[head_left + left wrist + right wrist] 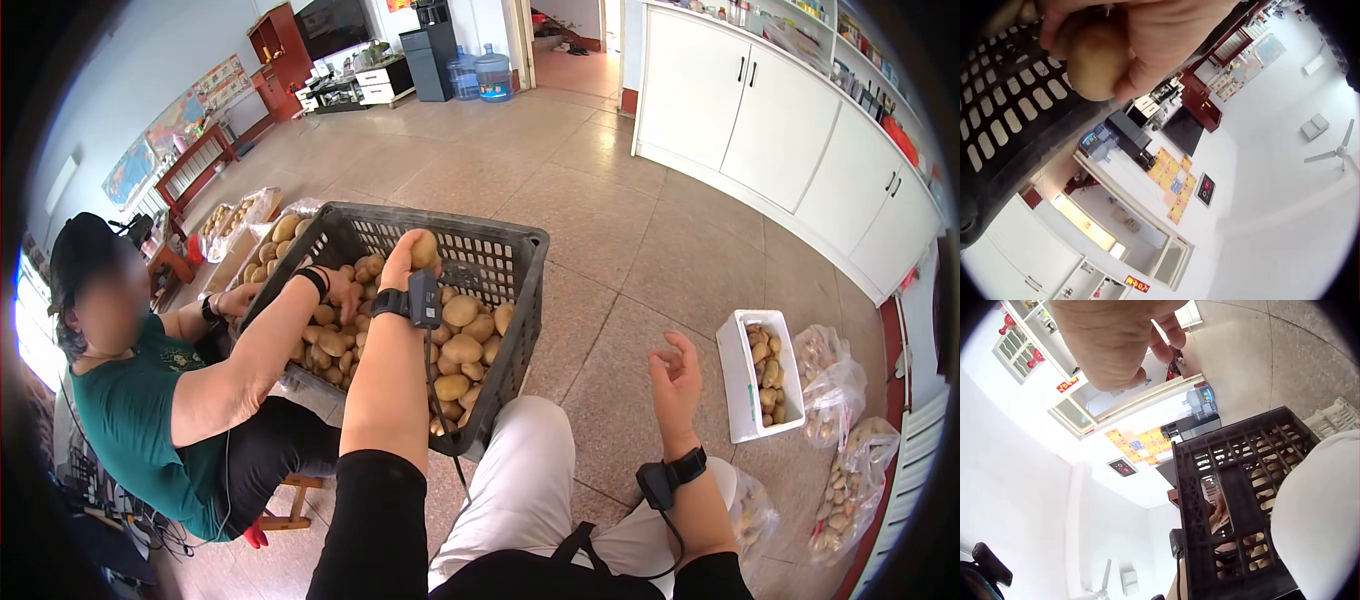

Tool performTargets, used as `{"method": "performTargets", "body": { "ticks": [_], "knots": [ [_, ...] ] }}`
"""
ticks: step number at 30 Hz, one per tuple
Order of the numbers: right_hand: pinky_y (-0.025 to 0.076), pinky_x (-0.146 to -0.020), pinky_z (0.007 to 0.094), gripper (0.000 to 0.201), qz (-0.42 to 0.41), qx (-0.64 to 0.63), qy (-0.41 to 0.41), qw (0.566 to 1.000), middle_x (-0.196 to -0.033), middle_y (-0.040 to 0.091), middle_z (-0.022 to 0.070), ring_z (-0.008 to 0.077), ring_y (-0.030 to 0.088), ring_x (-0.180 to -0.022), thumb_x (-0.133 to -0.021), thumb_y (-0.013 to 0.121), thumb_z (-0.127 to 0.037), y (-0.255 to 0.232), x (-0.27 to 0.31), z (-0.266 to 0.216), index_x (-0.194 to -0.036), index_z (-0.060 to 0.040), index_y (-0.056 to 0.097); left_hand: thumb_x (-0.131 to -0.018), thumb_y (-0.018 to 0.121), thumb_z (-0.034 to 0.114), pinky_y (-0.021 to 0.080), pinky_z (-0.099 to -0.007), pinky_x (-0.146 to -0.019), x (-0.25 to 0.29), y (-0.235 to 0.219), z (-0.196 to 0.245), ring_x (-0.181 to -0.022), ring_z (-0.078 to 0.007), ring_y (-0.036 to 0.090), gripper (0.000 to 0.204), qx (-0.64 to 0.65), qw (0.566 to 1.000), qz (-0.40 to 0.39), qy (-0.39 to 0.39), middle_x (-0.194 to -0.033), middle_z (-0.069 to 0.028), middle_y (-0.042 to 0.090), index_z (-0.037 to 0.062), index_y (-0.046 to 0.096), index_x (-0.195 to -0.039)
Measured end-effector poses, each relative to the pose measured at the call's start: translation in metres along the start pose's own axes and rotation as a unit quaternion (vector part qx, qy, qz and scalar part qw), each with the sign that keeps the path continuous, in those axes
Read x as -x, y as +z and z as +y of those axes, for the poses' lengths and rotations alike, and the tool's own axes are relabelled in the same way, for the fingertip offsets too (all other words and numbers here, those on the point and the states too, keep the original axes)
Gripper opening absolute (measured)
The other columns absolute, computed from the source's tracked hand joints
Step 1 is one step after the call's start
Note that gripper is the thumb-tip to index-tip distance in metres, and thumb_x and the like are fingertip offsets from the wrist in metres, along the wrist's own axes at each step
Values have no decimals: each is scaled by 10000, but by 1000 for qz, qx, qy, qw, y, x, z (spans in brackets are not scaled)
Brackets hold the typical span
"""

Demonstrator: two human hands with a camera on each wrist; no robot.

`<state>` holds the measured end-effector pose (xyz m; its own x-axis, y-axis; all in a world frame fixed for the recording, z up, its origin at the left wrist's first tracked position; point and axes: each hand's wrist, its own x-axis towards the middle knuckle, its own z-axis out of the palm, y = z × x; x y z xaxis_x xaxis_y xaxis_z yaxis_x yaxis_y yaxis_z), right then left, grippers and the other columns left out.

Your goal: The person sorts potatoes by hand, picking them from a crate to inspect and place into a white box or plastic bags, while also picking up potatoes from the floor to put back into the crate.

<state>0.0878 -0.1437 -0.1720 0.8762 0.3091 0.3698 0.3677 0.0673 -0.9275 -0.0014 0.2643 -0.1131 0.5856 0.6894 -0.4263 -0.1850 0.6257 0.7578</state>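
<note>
My left hand (398, 264) grips a potato (424, 250) above the black plastic crate (533, 300). In the left wrist view, fingers and thumb curl round that potato (1099, 62), with the crate's slotted wall (1016, 112) beside it. A heap of loose potatoes (462, 349) fills much of the crate. Out to the right, my right hand (676, 382) hangs in the air with loosely bent fingers, holding nothing. The right wrist view shows this hand (1110, 344) apart from the crate's outer side (1200, 519). Another person's hand (345, 293) reaches among the potatoes on the left.
A white foam box (738, 400) of potatoes stands on the floor at right, next to clear bags of potatoes (832, 380). The other person (150, 400) sits close at the left. More potatoes (275, 245) lie in a container beyond the crate. White cabinets (735, 105) line the right wall.
</note>
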Motion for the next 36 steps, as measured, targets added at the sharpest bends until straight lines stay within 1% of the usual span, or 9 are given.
{"method": "performTargets", "body": {
  "ticks": [2, 6, 7, 9, 10, 12, 19, 21, 36],
  "knots": [
    [461, -655, 187, 371, 1, 3, -2, 1000, -1194, 462, 73, 98, 555, -866, -801, 558, 26, 0, -1, 0, -1153, -18, 450, -724, 674, 334, 486, -334, -474, 7, -1, -2, -597, -225, 558, 364, -12, 996, 73, 41, -807, -97, 573, 61, 547, -928],
    [465, -663, 192, 374, -1, 12, -3, 1000, -1178, 469, 69, 99, 559, -858, -800, 557, 26, 1, 0, -2, -1155, -16, 446, -747, 641, 360, 459, -352, -403, 16, -6, -3, -463, -230, 529, 355, -95, 991, 90, 4, -671, -115, 564, 52, 539, -892],
    [465, -663, 192, 374, -1, 12, -3, 1000, -1178, 469, 69, 99, 559, -858, -800, 557, 26, 1, 0, -2, -1155, -16, 446, -747, 641, 360, 459, -352, -403, 13, -10, -4, -463, -230, 529, 355, -95, 991, 90, 4, -671, -115, 564, 52, 539, -892],
    [466, -672, 195, 377, 1, 13, 6, 1000, -1167, 472, 66, 99, 561, -855, -802, 557, 22, 2, -1, -2, -1159, -16, 442, -797, 575, 425, 489, -462, -722, -4, -24, -8, -839, -236, 537, 472, -181, 977, 104, -52, -1107, -110, 529, 120, 499, -1148],
    [466, -672, 195, 377, 1, 13, 6, 1000, -1167, 472, 66, 99, 561, -855, -802, 557, 22, 2, -1, -2, -1159, -16, 442, -797, 575, 425, 489, -462, -722, -11, -31, -9, -839, -236, 537, 472, -181, 977, 103, -52, -1107, -110, 529, 120, 499, -1148],
    [465, -679, 197, 377, 2, 15, 8, 1000, -1163, 472, 64, 99, 562, -849, -802, 555, 21, 2, -1, -3, -1159, -14, 439, -774, 621, 296, 460, -348, -415, -27, -46, -11, -487, -217, 542, 266, -113, 991, 73, -17, -682, -89, 577, 56, 553, -865],
    [463, -677, 195, 370, 0, 12, 11, 1000, -1152, 480, 63, 97, 562, -844, -804, 550, 17, 3, -1, -3, -1155, -10, 438, -860, 518, 312, 506, -412, -723, -44, -61, -2, -718, -213, 536, 271, -70, 997, 36, 11, -858, -74, 559, 105, 502, -1035],
    [459, -667, 192, 367, 0, 12, 14, 1000, -1147, 483, 61, 95, 562, -838, -804, 551, 11, 3, -1, -3, -1152, -10, 438, -865, 529, 245, 492, -389, -780, -29, -44, -7, -820, -235, 514, 273, 109, 990, 94, -12, -987, -109, 500, 85, 442, -1069],
    [454, -629, 192, 355, -6, 11, 12, 1000, -1031, 525, 43, 97, 576, -785, -798, 543, 2, 2, -1, -2, -1139, -17, 443, -928, 379, 269, 514, -445, -785, -49, -67, -7, -875, -241, 500, 284, 54, 994, 99, 13, -1061, -130, 456, 80, 365, -1139]
  ]
}}
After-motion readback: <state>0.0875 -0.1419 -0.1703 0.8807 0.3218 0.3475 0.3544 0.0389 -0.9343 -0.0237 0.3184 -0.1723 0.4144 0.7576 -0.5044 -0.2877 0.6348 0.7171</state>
